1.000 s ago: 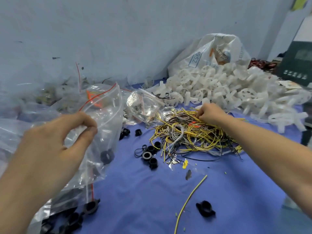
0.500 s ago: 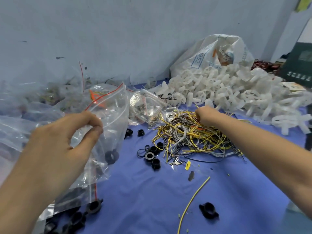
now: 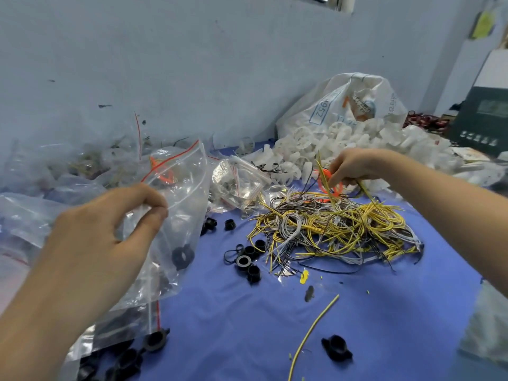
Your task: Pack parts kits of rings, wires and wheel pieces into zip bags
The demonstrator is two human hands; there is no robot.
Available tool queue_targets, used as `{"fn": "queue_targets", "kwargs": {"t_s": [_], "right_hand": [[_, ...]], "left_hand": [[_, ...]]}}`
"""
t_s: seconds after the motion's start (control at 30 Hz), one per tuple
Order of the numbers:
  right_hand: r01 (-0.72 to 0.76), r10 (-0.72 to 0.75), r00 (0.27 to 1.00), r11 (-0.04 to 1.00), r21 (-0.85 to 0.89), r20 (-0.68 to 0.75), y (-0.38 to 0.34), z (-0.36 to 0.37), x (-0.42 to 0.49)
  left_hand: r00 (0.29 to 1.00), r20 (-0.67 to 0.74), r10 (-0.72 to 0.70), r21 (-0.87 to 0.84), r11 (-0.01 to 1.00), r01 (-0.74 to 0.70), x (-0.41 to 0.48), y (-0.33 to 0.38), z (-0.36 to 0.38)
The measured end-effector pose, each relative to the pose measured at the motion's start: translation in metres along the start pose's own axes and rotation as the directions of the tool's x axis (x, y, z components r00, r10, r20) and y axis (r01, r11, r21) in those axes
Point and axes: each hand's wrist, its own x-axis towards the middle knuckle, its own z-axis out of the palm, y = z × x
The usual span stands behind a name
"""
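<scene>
My left hand [image 3: 110, 232] pinches the rim of a clear zip bag [image 3: 181, 193] with a red seal line; a black ring [image 3: 182, 255] lies inside it. My right hand [image 3: 354, 167] is raised over the tangled pile of yellow, grey and black wires [image 3: 330, 229] and pinches a few wires [image 3: 324, 177] along with an orange ring [image 3: 328, 182]. Loose black rings [image 3: 247, 261] lie on the blue cloth [image 3: 247, 325] between the bag and the wires. A heap of white wheel pieces [image 3: 357, 144] sits behind the wires.
Filled clear bags [image 3: 55, 188] pile up at the left. A small zip bag of metal parts [image 3: 239, 185] lies in the middle. A white sack [image 3: 346, 103] leans on the wall. A stray yellow wire [image 3: 313, 331] and black piece [image 3: 336, 351] lie near the front.
My right hand has lifted from the wire pile, pulling up a few wires and an orange ring. My left hand keeps holding the bag.
</scene>
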Motion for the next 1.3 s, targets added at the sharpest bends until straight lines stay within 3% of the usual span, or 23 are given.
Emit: {"fn": "queue_targets", "kwargs": {"t_s": [0.07,0.2,0.3,0.37,0.47,0.5,0.57,0.63,0.7,0.8,0.9,1.0,1.07,1.1,1.13,1.17,1.23,1.27,1.3], "right_hand": [[0.001,-0.001,1.0,0.999,-0.044,-0.01,-0.004,0.001,-0.003],[0.038,-0.044,0.999,0.96,0.276,0.015,-0.014,0.014,-0.002],[0.002,-0.059,0.989,0.923,0.385,0.135,-0.022,0.025,-0.002],[-0.013,-0.048,0.981,0.952,0.306,0.19,-0.028,0.035,-0.003],[0.051,-0.05,0.983,0.999,-0.005,0.176,-0.04,0.049,-0.008],[0.074,-0.067,0.983,0.997,-0.034,0.173,-0.044,0.051,-0.009],[0.093,-0.098,0.977,0.995,0.034,0.188,-0.052,0.05,-0.013],[0.092,-0.132,0.975,0.972,0.218,0.178,-0.062,0.044,-0.018],[0.064,-0.178,0.968,0.854,0.517,0.175,-0.076,0.036,-0.027],[0.055,-0.249,0.963,0.561,0.826,0.105,-0.101,0.027,-0.047],[0.172,-0.333,0.94,0.261,0.95,-0.078,-0.133,0.029,-0.073],[0.289,-0.353,0.89,-0.053,0.956,-0.289,-0.161,0.024,-0.099],[0.118,-0.509,0.823,-0.278,0.953,-0.251,-0.171,0.017,-0.116],[-0.037,-0.629,0.751,-0.345,0.938,-0.202,-0.175,0.016,-0.122],[-0.188,-0.744,0.651,-0.346,0.919,-0.147,-0.18,0.019,-0.128],[-0.299,-0.839,0.536,-0.294,0.908,-0.095,-0.183,0.026,-0.131],[-0.478,-0.95,0.3,-0.072,0.875,0.085,-0.184,0.044,-0.132],[-0.494,-0.95,0.239,0.058,0.867,0.2,-0.185,0.051,-0.131],[-0.418,-0.923,0.241,0.18,0.891,0.299,-0.183,0.058,-0.129]], "left_hand": [[1.0,0.007,0.005,-0.002,1.0,-0.005,0.0,0.01,-0.002],[1.0,0.024,0.001,-0.002,1.0,-0.001,0.0,0.026,-0.003],[0.999,0.043,-0.01,-0.017,1.0,0.01,-0.002,0.03,-0.003],[0.998,0.053,-0.014,-0.016,1.0,0.014,-0.003,0.031,-0.005],[0.998,0.054,-0.012,-0.005,1.0,0.012,-0.002,0.033,-0.008],[0.999,0.051,-0.014,-0.004,1.0,0.014,-0.001,0.033,-0.009],[0.998,0.056,-0.023,-0.002,1.0,0.023,-0.001,0.032,-0.01],[0.997,0.068,-0.028,-0.001,1.0,0.028,0.0,0.031,-0.011],[0.997,0.075,-0.029,0.007,1.0,0.028,-0.001,0.031,-0.01],[0.995,0.089,0.049,0.057,0.997,-0.055,-0.002,0.036,-0.005],[0.981,0.163,0.103,0.059,0.992,-0.114,-0.004,0.037,0.005],[0.966,0.233,0.113,-0.01,0.993,-0.114,-0.004,0.036,0.015],[0.952,0.263,0.155,-0.081,0.987,-0.139,-0.005,0.039,0.019],[0.944,0.266,0.193,-0.107,0.98,-0.171,-0.004,0.041,0.02],[0.934,0.27,0.232,-0.122,0.971,-0.206,-0.004,0.042,0.021],[0.925,0.275,0.263,-0.134,0.963,-0.234,-0.004,0.043,0.021],[0.904,0.3,0.305,-0.161,0.95,-0.267,-0.004,0.046,0.019],[0.891,0.316,0.327,-0.152,0.944,-0.293,-0.005,0.048,0.018],[0.874,0.34,0.347,-0.136,0.938,-0.319,-0.005,0.05,0.017]]}}
